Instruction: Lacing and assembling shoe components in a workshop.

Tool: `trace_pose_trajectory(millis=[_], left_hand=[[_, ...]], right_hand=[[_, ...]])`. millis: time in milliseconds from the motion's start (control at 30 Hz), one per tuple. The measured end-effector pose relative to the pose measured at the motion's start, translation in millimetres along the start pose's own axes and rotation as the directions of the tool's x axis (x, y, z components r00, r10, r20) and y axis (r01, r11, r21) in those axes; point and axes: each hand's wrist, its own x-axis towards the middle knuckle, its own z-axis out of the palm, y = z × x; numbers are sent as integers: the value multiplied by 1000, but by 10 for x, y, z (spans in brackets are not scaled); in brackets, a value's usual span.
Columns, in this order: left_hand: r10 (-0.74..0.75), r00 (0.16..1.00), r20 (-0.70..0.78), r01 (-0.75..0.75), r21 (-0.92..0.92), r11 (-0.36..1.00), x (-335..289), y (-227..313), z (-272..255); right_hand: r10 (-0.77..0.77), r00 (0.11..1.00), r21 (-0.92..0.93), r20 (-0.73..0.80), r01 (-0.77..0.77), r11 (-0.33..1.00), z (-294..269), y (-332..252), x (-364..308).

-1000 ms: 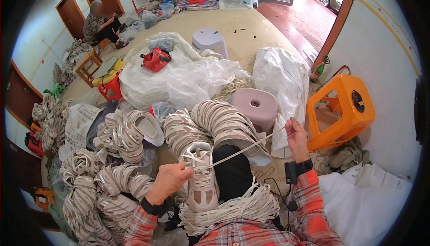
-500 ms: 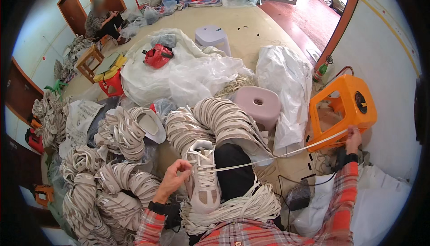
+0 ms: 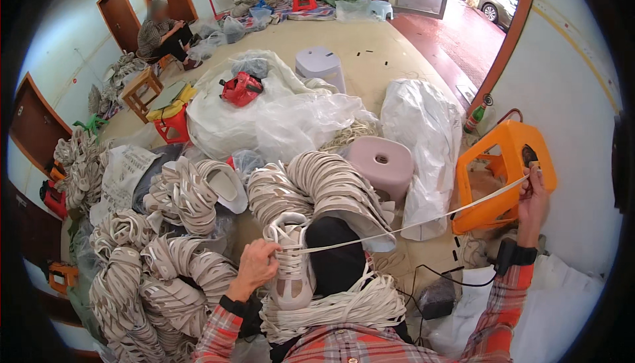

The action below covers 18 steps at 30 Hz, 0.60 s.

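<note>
A beige and white shoe upper, partly laced, stands toe toward me on my lap, beside a dark rounded form. My left hand is closed at its left edge, thumb and fingers pressed together. A long white shoelace runs taut from the eyelets up to the right. At its far end my right hand is raised with fingers pinched round it, in front of an orange stool. A bundle of loose pale laces lies across my lap.
Stacked shoe uppers lie ahead, with more bundles at left. A pinkish stool, white sack and orange stool stand beyond. A black cable lies at right. A person sits far left.
My right hand has moved slightly up and to the right with the shoelace end. My left hand has shifted a little left and down, its fingers closing at the shoe upper. The view has tilted slightly.
</note>
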Motion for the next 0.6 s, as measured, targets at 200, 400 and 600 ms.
trace_pose_trajectory(millis=[200,400,600], left_hand=[[549,812,197,-520,-183,834,397,957,-253],[652,739,167,-384,-691,613,211,2264,-1841],[129,627,-768,-709,-496,501,-1090,1336,-3577]], right_hand=[[-264,950,41,165,261,964,677,-934,-515],[-475,741,88,475,497,863,1555,-1321,-1059],[262,602,-343,754,22,939,2261,476,-1314]])
